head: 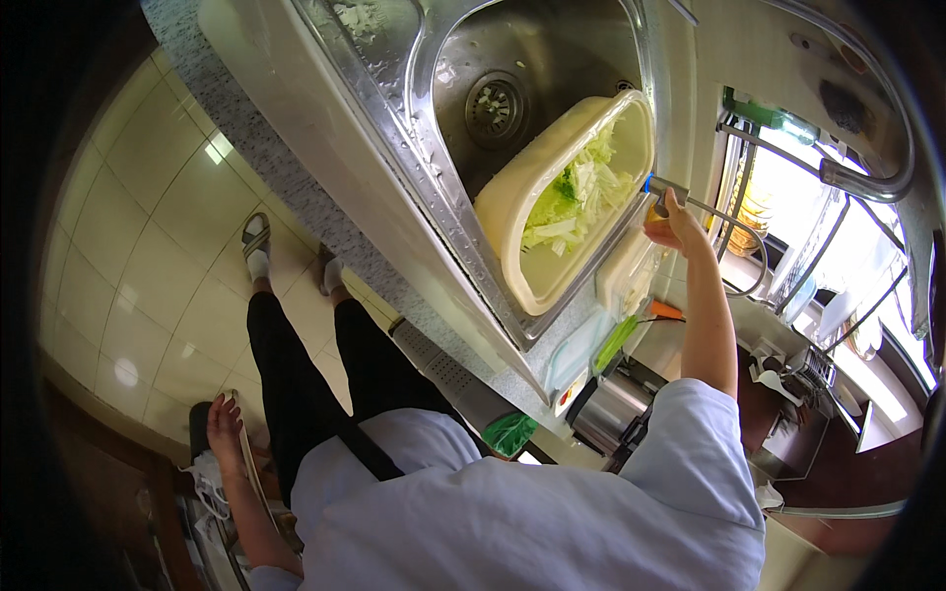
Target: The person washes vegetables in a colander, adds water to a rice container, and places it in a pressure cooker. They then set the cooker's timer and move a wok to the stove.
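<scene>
My right hand (pixel 674 225) reaches to the back of the sink, its fingers around a small metal tap (pixel 669 188) with a thin curved spout. A blue mark and a yellowish part show beside the fingers. Just in front, a cream plastic tub (pixel 511 214) rests partly over the edge of the stainless steel sink (pixel 543 37). Shredded pale green leaf vegetable, seemingly cabbage (pixel 580 196), lies inside it. My left hand (pixel 225 428) hangs low at my side with loose fingers, holding nothing that I can see.
Bits of vegetable sit in the sink drain (pixel 497 108). A large curved faucet (pixel 865 181) arches at the right. Past the sink are a clear lidded box (pixel 628 273), green stalks (pixel 615 343) and a steel appliance (pixel 617 410). A grey bin (pixel 451 366) stands below the counter.
</scene>
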Action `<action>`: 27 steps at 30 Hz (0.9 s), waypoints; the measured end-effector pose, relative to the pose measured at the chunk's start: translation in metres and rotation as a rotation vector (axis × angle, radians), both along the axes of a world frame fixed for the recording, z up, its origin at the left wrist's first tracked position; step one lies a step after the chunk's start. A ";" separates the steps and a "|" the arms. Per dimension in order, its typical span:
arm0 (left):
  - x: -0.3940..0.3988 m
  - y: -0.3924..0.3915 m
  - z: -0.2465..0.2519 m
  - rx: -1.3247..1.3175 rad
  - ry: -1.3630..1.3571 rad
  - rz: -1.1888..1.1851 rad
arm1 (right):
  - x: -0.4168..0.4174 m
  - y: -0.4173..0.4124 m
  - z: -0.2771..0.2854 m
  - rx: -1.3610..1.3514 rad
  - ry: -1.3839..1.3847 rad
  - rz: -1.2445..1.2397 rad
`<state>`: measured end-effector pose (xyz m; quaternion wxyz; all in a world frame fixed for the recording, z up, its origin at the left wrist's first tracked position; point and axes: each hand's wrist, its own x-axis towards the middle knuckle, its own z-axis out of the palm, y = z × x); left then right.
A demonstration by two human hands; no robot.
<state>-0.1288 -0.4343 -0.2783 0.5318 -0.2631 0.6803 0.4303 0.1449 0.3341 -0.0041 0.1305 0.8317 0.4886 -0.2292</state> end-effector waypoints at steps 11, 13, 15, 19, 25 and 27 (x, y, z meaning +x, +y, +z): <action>-0.004 -0.020 -0.001 -0.066 -0.090 0.105 | -0.041 -0.006 -0.008 -0.066 -1.090 0.910; -0.003 -0.017 0.000 -0.056 -0.084 0.094 | -0.041 -0.006 -0.011 -0.098 -1.112 0.916; -0.002 -0.011 0.001 -0.038 -0.069 0.072 | -0.040 -0.005 -0.015 -0.106 -1.153 0.944; -0.004 0.003 0.002 0.002 -0.042 0.075 | -0.036 -0.002 -0.023 -0.102 -1.229 0.995; -0.005 0.008 0.001 -0.021 -0.015 0.079 | -0.037 -0.003 -0.024 -0.097 -1.227 0.989; -0.005 0.005 0.000 -0.021 -0.015 0.077 | -0.039 -0.004 -0.023 -0.111 -1.229 0.987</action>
